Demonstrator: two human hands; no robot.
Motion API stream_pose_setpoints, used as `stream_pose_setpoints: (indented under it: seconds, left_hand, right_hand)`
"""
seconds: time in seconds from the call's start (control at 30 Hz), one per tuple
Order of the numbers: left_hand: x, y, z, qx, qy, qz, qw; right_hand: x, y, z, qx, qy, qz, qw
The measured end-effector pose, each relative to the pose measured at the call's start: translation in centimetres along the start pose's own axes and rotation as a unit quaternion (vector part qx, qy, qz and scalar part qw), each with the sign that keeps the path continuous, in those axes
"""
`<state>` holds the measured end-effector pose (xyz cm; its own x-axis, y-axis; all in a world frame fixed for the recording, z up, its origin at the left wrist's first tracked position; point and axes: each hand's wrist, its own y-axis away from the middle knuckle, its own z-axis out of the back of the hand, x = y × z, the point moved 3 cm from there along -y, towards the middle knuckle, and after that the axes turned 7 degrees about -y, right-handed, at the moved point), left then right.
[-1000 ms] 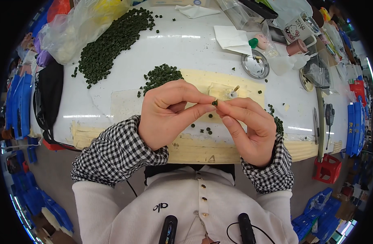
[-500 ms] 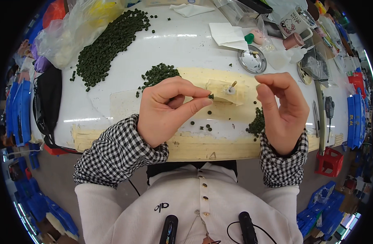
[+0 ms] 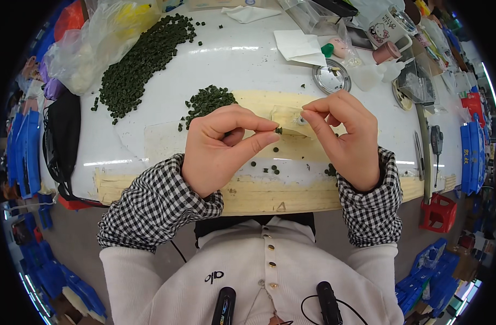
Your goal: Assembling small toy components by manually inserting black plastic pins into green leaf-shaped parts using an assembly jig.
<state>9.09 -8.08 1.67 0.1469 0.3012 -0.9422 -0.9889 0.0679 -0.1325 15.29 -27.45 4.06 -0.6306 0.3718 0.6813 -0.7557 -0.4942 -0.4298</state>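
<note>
Between thumb and forefinger of my left hand [image 3: 223, 143] is a small dark green spool-shaped part [image 3: 279, 130], held above the table. My right hand [image 3: 348, 138] is closed in a pinch at a small whitish holder [image 3: 301, 121] on a taped, cream-coloured block [image 3: 284, 115]. Its fingertips cover the thin brown stick that stood in this holder, and appear to grip it. Below the block, several loose dark green parts [image 3: 275, 170] lie on the table. A small heap of such parts [image 3: 210, 101] sits beyond my left hand.
A large pile of green parts [image 3: 142, 62] and clear plastic bags [image 3: 77, 59] occupy the far left. White paper [image 3: 300, 47], a round metal lid [image 3: 332, 77] and a mug [image 3: 386, 31] are at the far right. Tweezers [image 3: 419, 154] lie right of my right hand.
My right hand has moved left to the holder on the block, and its thumb and fingers have closed there, covering the stick. My left hand keeps the green part in nearly the same place.
</note>
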Motion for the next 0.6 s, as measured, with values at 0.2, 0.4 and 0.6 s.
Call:
stream_pose_setpoints:
  seconds: [0.2,0.4,0.6]
  left_hand:
    - [0.1,0.2,0.0,0.010,0.002,-0.007,1.000]
    - [0.0,0.2,-0.3,0.028,0.003,0.005,1.000]
    - [0.1,0.2,-0.3,0.039,-0.005,-0.024,0.999]
  right_hand:
    - [2.3,0.5,2.3,-0.134,-0.063,0.063,0.987]
    - [1.7,1.0,-0.4,-0.036,-0.262,0.032,0.964]
    - [1.3,1.3,-1.5,-0.022,-0.320,0.005,0.947]
